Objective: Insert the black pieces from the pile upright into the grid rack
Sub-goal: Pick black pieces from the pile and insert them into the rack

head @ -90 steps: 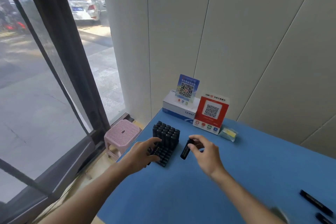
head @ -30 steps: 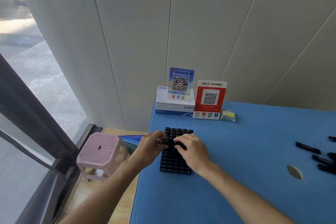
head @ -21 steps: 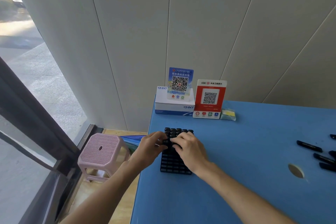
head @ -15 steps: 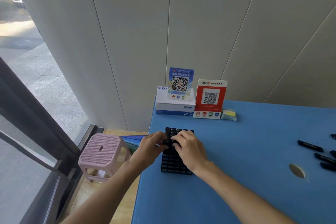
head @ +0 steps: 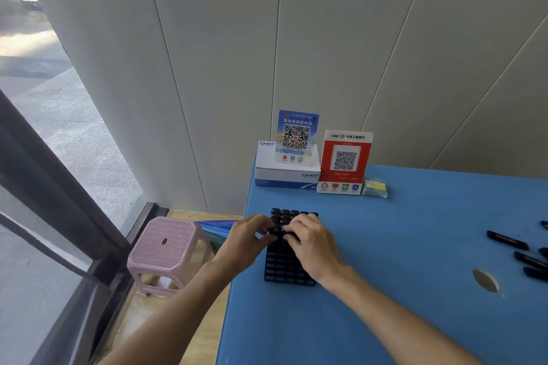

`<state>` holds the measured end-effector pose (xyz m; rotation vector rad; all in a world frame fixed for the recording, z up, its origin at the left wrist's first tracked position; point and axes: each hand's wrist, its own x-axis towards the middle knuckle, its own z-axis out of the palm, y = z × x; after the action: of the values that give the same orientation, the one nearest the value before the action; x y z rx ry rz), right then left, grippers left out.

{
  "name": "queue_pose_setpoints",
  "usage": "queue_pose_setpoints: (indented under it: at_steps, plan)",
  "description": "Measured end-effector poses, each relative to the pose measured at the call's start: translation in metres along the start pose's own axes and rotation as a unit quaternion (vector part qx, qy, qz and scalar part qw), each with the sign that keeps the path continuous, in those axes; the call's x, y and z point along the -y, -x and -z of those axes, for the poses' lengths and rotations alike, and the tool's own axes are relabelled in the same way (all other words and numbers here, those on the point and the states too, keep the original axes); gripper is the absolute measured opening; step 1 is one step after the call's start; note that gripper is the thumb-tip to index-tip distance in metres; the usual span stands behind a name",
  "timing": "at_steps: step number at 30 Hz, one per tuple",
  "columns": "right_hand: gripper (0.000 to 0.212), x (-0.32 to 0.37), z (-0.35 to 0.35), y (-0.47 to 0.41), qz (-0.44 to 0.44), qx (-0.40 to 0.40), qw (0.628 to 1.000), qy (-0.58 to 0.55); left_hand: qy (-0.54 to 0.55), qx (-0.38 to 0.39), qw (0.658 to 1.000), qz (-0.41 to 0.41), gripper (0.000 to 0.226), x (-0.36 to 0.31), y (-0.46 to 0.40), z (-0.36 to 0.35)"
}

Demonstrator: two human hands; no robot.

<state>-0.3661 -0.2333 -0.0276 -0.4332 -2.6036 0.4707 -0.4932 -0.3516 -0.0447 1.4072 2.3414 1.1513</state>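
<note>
I judge seating in hand: my right hand (head: 311, 246) pinches a black plastic piece into the black plastic grid rack (head: 286, 271); my left hand (head: 247, 238) grips the rack's left edge. Next: fetch loose black pieces (head: 507, 240) right of the rack.

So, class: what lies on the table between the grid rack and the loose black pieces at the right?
Head view: between grid rack and loose black pieces, only bare blue table.

Daylight is pouring in through the window (head: 53, 133) on the left, washing the pavement out (overexposed up there), while wide-angle distortion is bending the wall panels (head: 296, 38) outward; focus is holding sharp.
</note>
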Motion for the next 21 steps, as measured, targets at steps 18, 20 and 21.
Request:
queue_pose_setpoints:
  at_steps: [18, 20, 21]
  plan:
    - [0.016, -0.005, 0.009, -0.007, -0.051, 0.029, 0.996, -0.073, -0.018, 0.065, 0.998, 0.008, 0.034, -0.011, 0.0, 0.03]
    - [0.015, -0.005, 0.013, -0.006, -0.051, 0.031, 0.995, -0.077, -0.05, 0.086, 0.995, 0.009, 0.03, -0.011, 0.004, 0.029]
    - [0.015, -0.005, 0.016, -0.006, -0.051, 0.032, 0.995, -0.077, -0.06, 0.096, 0.994, 0.01, 0.028, -0.011, 0.005, 0.028]
